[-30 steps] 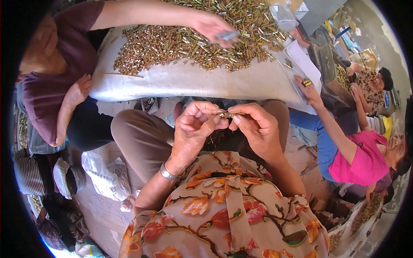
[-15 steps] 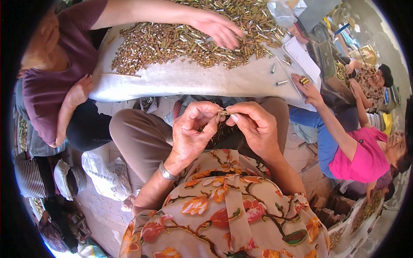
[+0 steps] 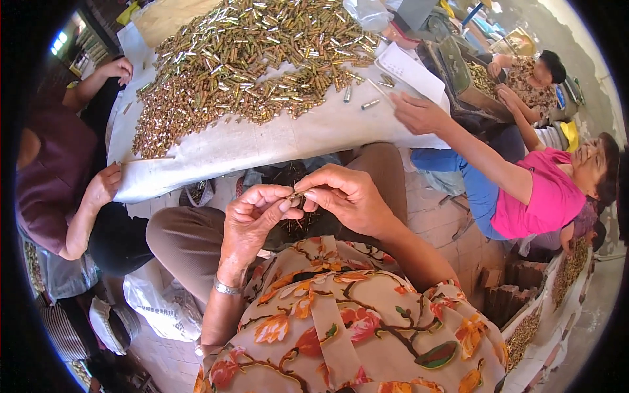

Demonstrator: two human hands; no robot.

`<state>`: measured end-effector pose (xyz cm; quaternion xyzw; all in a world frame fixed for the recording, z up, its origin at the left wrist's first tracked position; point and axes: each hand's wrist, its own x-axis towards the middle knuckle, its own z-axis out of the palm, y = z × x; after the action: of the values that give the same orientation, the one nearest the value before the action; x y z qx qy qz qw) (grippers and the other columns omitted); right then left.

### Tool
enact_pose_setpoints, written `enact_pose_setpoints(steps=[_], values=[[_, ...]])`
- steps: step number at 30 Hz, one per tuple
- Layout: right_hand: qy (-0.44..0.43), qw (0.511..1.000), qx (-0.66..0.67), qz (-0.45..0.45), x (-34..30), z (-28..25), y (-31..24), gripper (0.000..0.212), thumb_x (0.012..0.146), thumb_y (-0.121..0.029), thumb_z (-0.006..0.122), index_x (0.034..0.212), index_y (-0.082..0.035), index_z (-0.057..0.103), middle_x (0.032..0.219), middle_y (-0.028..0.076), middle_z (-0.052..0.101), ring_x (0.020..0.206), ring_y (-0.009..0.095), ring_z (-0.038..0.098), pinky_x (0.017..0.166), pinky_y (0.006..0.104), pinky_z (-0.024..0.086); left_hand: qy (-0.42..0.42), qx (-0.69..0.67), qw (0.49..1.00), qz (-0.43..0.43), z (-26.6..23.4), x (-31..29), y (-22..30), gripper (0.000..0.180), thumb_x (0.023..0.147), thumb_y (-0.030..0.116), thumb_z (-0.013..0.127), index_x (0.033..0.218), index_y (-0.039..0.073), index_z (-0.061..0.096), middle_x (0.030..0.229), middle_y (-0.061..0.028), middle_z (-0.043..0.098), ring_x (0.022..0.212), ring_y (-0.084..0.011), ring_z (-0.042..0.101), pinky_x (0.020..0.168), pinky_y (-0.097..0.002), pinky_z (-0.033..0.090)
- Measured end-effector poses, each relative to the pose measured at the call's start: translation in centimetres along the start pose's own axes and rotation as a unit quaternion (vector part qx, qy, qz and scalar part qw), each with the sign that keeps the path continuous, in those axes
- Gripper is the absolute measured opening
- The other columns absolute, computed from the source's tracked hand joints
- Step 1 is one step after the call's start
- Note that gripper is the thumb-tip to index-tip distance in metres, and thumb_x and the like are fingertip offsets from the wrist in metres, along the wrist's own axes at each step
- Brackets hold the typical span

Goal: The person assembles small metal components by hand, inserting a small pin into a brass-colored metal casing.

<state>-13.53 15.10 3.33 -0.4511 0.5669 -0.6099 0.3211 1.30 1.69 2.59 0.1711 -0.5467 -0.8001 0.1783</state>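
Over my lap, my left hand (image 3: 252,219) and my right hand (image 3: 354,200) meet with their fingertips pinched together. Between them is a small brass-coloured metal piece (image 3: 297,195), mostly covered by the fingers; its exact kind cannot be made out. Below my hands, more thin metal pieces (image 3: 295,227) lie in a dark container or cloth between my knees, partly hidden. Beyond, a large heap of small brass and silver metal cylinders (image 3: 262,65) covers much of a table with a whitish cloth (image 3: 242,145).
A co-worker in purple (image 3: 59,173) sits at left, one hand on the table edge. At right, a co-worker in pink (image 3: 534,196) reaches toward a white pad (image 3: 409,69). Loose silver cylinders (image 3: 370,104) lie near it. A white plastic bag (image 3: 164,304) rests on the floor.
My view has shifted, and my hands still pinch the small piece. The purple-clad co-worker's arm has drawn back from the heap. The pink-clad co-worker's hand has moved to the table's edge near the pad.
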Motion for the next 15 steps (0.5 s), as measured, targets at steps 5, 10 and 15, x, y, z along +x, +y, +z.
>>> enact_pose_setpoints(steps=[5,10,15], values=[[0.013,0.999,-0.030,-0.011,0.0,0.3,0.2,0.014,0.090,0.002,0.056,0.103,0.001,0.062,0.088,0.007,0.062,0.075,0.010,0.063,0.066,0.0225,0.051,-0.005,-0.004,1.000,0.000,-0.3,0.1,-0.4,0.016,0.089,-0.001,0.060,0.104,-0.003,0.062,0.096,-0.0116,0.068,0.083,-0.0182,0.068,0.076,-0.0282,0.056],[0.030,0.999,0.016,0.019,-0.2,0.2,-0.3,0.015,0.091,-0.002,0.057,0.105,0.001,0.063,0.093,0.005,0.063,0.077,0.008,0.060,0.069,0.0210,0.050,0.004,-0.024,1.000,0.019,0.4,0.3,-0.6,0.018,0.089,0.001,0.059,0.107,-0.002,0.062,0.097,-0.0111,0.068,0.084,-0.0169,0.068,0.077,-0.0267,0.055],[0.070,0.995,0.040,0.053,-0.5,0.9,-0.8,0.017,0.092,-0.003,0.057,0.107,0.001,0.062,0.096,0.006,0.064,0.080,0.008,0.061,0.071,0.0220,0.051,0.009,-0.030,0.999,0.022,0.5,-0.1,-0.4,0.020,0.090,0.002,0.058,0.110,-0.003,0.061,0.100,-0.0112,0.068,0.085,-0.0166,0.068,0.078,-0.0265,0.055]])
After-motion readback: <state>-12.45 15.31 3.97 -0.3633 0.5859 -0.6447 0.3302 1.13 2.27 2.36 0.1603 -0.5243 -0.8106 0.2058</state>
